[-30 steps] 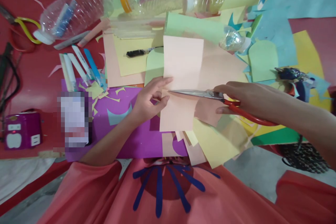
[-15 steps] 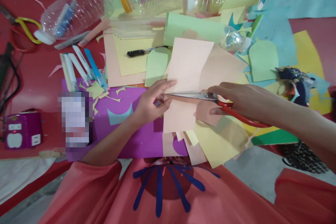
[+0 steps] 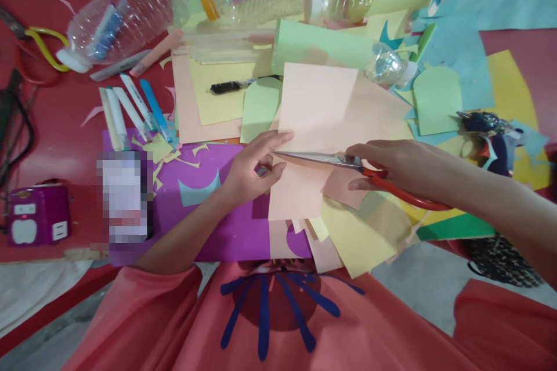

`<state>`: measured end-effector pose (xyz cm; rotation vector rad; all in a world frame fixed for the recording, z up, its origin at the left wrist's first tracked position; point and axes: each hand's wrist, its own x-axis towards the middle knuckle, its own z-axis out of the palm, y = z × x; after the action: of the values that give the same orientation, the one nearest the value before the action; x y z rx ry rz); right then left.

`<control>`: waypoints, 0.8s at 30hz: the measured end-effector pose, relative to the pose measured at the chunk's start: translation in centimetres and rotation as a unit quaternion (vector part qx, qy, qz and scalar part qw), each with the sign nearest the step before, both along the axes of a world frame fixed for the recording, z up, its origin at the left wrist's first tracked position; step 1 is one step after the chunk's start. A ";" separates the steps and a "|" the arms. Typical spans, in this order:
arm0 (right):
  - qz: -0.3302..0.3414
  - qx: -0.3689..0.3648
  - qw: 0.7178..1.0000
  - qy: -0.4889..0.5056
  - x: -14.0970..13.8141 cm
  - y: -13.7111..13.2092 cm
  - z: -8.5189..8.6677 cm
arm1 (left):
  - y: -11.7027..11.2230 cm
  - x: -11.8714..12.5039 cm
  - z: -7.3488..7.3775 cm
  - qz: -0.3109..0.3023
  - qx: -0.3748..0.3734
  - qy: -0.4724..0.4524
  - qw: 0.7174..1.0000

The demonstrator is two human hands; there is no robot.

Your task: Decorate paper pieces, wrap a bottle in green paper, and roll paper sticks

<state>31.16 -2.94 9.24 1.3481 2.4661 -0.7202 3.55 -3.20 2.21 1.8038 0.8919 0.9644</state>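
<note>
A pale pink sheet of paper [image 3: 317,98] lies across the middle of the work area, bent or cut along the line of the scissors. At its left edge my left hand [image 3: 256,165] grips it, index finger over the upper part and thumb by the lower part. My right hand [image 3: 383,159] is closed around the red handles of a pair of scissors [image 3: 319,157]. Their metal blades point left across the sheet and look closed together, with the tip between my left thumb and index finger.
Purple card [image 3: 235,232] sits under my left forearm, with yellow scraps on it. Several markers [image 3: 130,104] and a blurred phone [image 3: 124,197] lie left. Clear plastic bottles [image 3: 130,17] stand across the back. A rolled green paper [image 3: 322,46] lies behind the sheet; keys [image 3: 483,122] lie right.
The sheet's upper part has spread slightly wider and flatter, and its lower part has shifted a little left. The scissors and both hands have barely moved.
</note>
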 end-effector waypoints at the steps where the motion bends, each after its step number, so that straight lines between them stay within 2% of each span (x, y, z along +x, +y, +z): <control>1: -0.001 0.004 1.000 0.005 0.1 -0.1 -0.1 | 0.0 0.0 -0.1 -0.003 0.003 -0.006 1.000; 6: -0.004 0.026 1.000 0.009 0.9 -0.3 -1.0 | 0.2 -0.1 -0.2 0.003 0.004 -0.005 1.000; 9: -0.015 0.052 0.999 -0.009 1.3 -0.2 -1.4 | 0.4 -0.3 0.1 0.033 -0.016 0.004 0.999; 13: -0.058 0.106 0.989 -0.081 1.8 -0.1 -1.2 | 0.8 -0.8 0.5 0.110 -0.024 0.022 0.993; 17: -0.078 0.110 0.986 -0.099 2.5 -0.1 -1.2 | 1.3 -1.3 0.5 0.220 0.044 0.030 0.974; 19: -0.089 0.124 0.983 -0.101 3.0 -0.1 -1.6 | 1.7 -1.3 0.2 0.247 0.059 -0.007 0.967; 21: -0.112 0.146 0.977 -0.105 3.4 0.1 -2.3 | 1.9 -1.1 -0.2 0.250 0.042 -0.068 0.965; 24: -0.128 0.156 0.975 -0.094 4.2 0.6 -3.3 | 2.1 -0.7 -0.5 0.201 -0.061 -0.169 0.963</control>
<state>35.32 -2.37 5.93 1.7799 2.3491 -0.2395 2.86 -1.08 1.76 1.3218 1.0902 1.3911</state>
